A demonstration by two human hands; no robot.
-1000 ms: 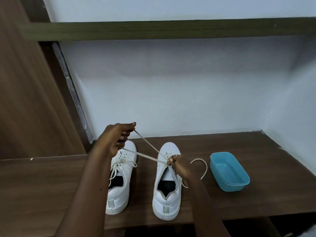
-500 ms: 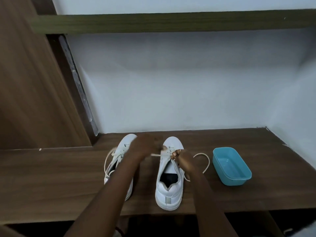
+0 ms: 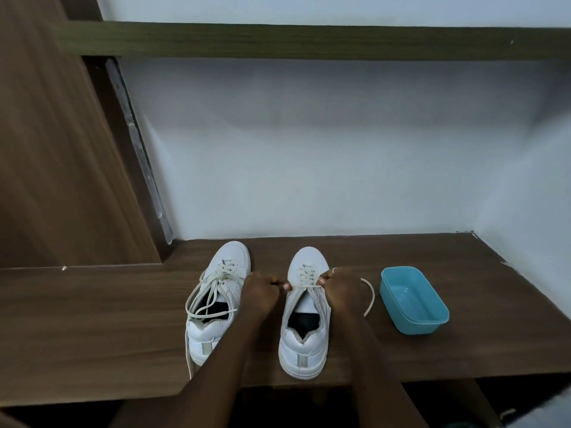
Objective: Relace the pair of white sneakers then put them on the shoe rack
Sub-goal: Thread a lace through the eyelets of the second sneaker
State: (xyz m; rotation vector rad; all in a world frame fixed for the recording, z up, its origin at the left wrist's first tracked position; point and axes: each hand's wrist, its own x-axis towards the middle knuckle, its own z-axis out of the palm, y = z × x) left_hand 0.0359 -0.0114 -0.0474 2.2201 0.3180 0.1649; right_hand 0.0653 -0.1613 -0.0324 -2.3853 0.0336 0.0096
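Two white sneakers stand side by side on a brown wooden shelf (image 3: pixel 92 329), toes toward the wall. The left sneaker (image 3: pixel 216 301) has loose laces draped over its opening and down its side. The right sneaker (image 3: pixel 304 322) is laced partway up. My left hand (image 3: pixel 261 290) pinches one end of the right sneaker's lace (image 3: pixel 304 286) just left of its eyelets. My right hand (image 3: pixel 338 287) pinches the other end on the right side. The lace runs taut between them, and a loose loop curls off to the right on the shelf.
A light blue plastic tub (image 3: pixel 412 299) sits on the shelf right of the sneakers. A white wall (image 3: pixel 309 149) backs the shelf, a wood panel (image 3: pixel 46 149) closes the left side, and a dark upper shelf edge (image 3: pixel 309 40) runs overhead.
My left hand came down from high at the left, where it pulled the lace out long, to beside the right sneaker's eyelets. The lace between the hands is now short and taut.
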